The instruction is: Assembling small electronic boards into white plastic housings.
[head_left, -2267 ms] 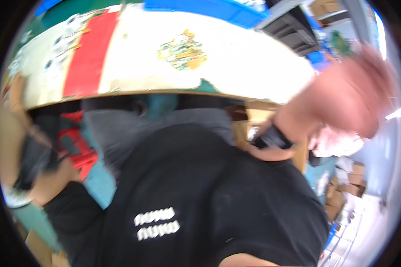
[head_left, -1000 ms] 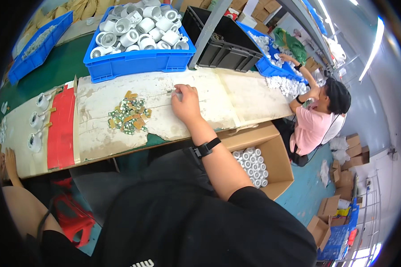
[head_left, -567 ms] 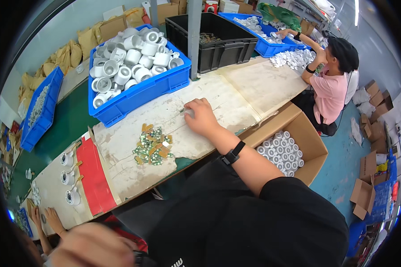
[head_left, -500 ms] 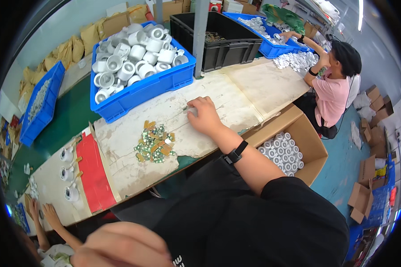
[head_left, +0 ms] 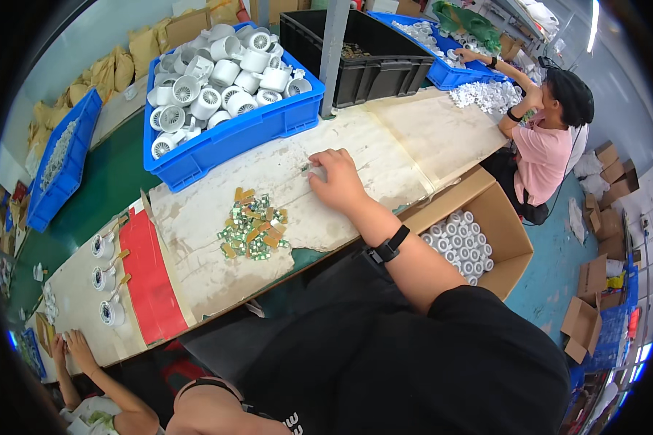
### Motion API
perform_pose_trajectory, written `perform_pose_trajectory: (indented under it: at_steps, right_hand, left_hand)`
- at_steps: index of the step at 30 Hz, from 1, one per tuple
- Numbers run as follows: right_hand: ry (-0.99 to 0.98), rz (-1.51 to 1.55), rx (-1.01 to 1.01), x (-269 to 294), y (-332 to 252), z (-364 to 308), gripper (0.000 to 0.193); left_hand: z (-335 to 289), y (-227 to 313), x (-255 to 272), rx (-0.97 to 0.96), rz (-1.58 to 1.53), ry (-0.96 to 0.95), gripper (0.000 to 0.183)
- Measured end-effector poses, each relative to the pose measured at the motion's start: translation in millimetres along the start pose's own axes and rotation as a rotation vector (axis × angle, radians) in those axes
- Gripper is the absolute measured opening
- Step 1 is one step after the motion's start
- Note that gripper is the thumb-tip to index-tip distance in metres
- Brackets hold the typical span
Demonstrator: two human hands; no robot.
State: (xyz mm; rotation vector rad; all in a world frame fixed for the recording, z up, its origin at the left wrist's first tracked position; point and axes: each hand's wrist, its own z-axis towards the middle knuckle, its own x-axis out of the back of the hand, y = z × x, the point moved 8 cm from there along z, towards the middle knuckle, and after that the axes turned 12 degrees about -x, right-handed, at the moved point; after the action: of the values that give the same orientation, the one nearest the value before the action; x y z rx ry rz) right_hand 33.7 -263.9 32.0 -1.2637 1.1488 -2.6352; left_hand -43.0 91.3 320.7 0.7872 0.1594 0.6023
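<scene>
My right hand (head_left: 334, 177) rests on the worn pale tabletop (head_left: 370, 156), a black band on its wrist. Its fingers are bent and the thumb stands apart from the index finger, with nothing I can make out gripped between them. A tiny greenish piece (head_left: 305, 167) lies just beyond the fingertips. Left of that hand is a loose pile of small green and tan circuit boards (head_left: 255, 226). Of my left arm, only a blurred part (head_left: 221, 413) with a dark strap shows at the lower edge; the hand itself is out of view.
A blue crate (head_left: 232, 148) heaped with white cup-shaped housings stands beyond the boards, beside a black crate (head_left: 377, 83) and a metal post (head_left: 332, 58). At right, an open carton (head_left: 511, 246) holds white ringed parts. Co-workers sit at both ends; three white units (head_left: 111, 313) stand left.
My left hand, near the lower edge before, has gone from view, leaving part of the arm. My right hand stays at nearly the same spot. The view has shifted slightly.
</scene>
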Motion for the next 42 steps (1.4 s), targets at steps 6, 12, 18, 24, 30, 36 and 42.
perform_pose_trajectory:
  at_steps: [6, 12, 18, 24, 30, 36, 42]
  right_hand:
    - [0.002, -0.016, 0.024, 0, -3, -2, 0.03]
    - [0.0, -0.083, 0.074, 1, -11, -1, 0.035]
    - [-0.018, -0.032, 0.055, 1, -15, -4, 0.033]
    - [-0.025, -0.029, 0.051, 1, -8, -5, 0.034]
    - [-0.008, -0.085, 0.082, -7, -7, -3, 0.036]
    - [-0.004, -0.054, 0.039, 1, -4, -2, 0.036]
    - [-0.054, -0.094, 0.021, -4, -8, -8, 0.039]
  left_hand:
    - [-12, -1, 6, -0.407, -0.298, 0.364, 0.019]
    - [-56, -93, 87, -0.161, 0.032, 0.903, 0.022]
    - [60, -264, 206, -0.141, 1.022, 0.533, 0.031]
    - [80, -367, 208, 0.303, 1.518, 0.224, 0.089]
    - [95, -385, 242, 0.37, 1.435, 0.294, 0.072]
    - [68, -316, 221, -0.171, 1.222, 0.653, 0.063]
    - [21, -300, 174, -0.339, 0.988, 0.559, 0.059]
